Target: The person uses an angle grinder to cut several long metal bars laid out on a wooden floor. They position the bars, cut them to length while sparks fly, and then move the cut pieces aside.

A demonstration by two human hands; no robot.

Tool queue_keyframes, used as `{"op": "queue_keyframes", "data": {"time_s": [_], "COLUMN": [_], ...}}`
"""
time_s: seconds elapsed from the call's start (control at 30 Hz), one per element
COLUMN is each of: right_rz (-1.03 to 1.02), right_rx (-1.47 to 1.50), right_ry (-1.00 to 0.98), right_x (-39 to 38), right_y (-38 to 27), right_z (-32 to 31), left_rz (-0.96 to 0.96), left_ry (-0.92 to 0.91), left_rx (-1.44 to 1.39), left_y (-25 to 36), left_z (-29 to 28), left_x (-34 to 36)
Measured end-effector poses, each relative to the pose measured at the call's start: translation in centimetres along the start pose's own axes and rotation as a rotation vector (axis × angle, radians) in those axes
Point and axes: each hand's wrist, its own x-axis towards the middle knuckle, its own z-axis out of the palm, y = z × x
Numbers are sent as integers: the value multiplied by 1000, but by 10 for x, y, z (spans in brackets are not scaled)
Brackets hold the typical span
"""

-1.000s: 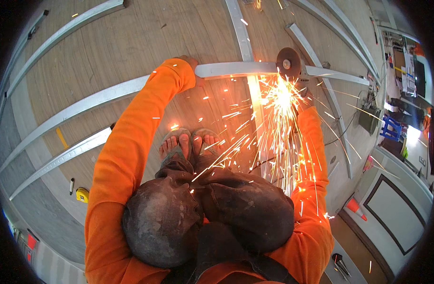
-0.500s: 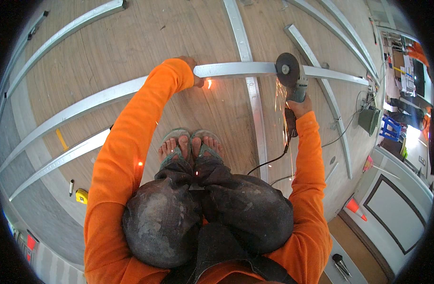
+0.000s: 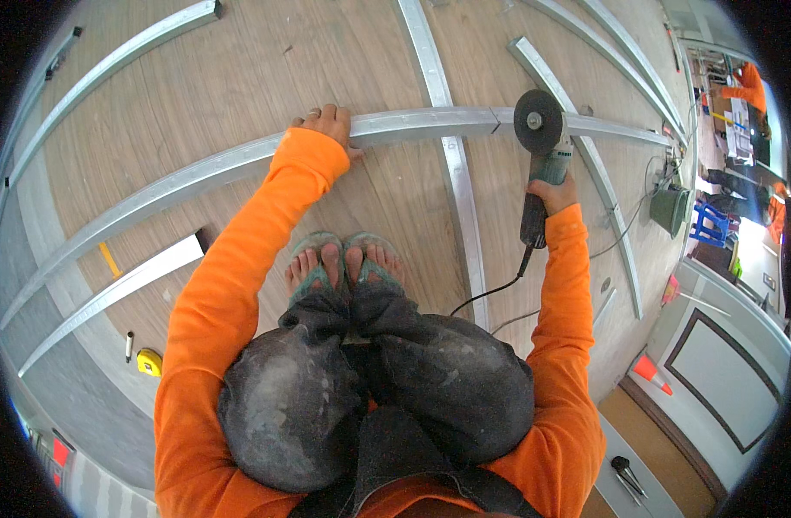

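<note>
My right hand (image 3: 554, 192) is wrapped around an angle grinder (image 3: 548, 164), whose dark round disc (image 3: 538, 129) points up and away from me. No sparks show at the disc, which stands just right of a dark cut line on a long silver metal tube (image 3: 412, 123). My left hand (image 3: 328, 129) grips that same tube further left, fingers over its far side. The tube runs from left to right across another metal tube (image 3: 458, 190) that lies lengthwise on the floor. Beyond the grinder, its right end passes over a slanted tube (image 3: 602, 177).
A power cord (image 3: 490, 293) trails from the grinder. My sandalled feet stand close behind the tube. A yellow tape measure (image 3: 149, 363) and a marker (image 3: 129, 347) lie at left, near a shorter tube (image 3: 110, 298). A green-grey bin (image 3: 669, 211), blue stool (image 3: 710, 224) and orange cone (image 3: 652, 375) stand right.
The sparks have stopped. The grinder has moved slightly right, off the tube's cut line, which now shows. My left hand has shifted a little left, its fingers now over the tube.
</note>
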Motion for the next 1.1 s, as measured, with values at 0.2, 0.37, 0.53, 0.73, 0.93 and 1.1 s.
{"op": "queue_keyframes", "data": {"time_s": [0.2, 0.37, 0.53, 0.73, 0.93, 1.1], "right_rz": [29, 7, 20, -8, -56, 12], "right_rx": [-100, -192, -243, -171, -139, -149], "right_ry": [37, 2, -9, -47, -52, -78], "right_x": [4, 5, 23, 20, 20, 37], "right_y": [3, -15, 10, -4, -1, 26], "right_z": [6, 16, 16, 24, 25, 19], "left_rz": [-6, -4, 1, -25, -13, -32], "left_ry": [-57, -230, -254, -279, -262, -269], "left_rx": [-22, -47, -44, -51, -55, -48], "left_y": [3, 0, 6, 5, 4, 7], "left_z": [9, 7, -2, -3, 0, 0], "left_x": [1, 9, 10, 10, 9, 10]}}
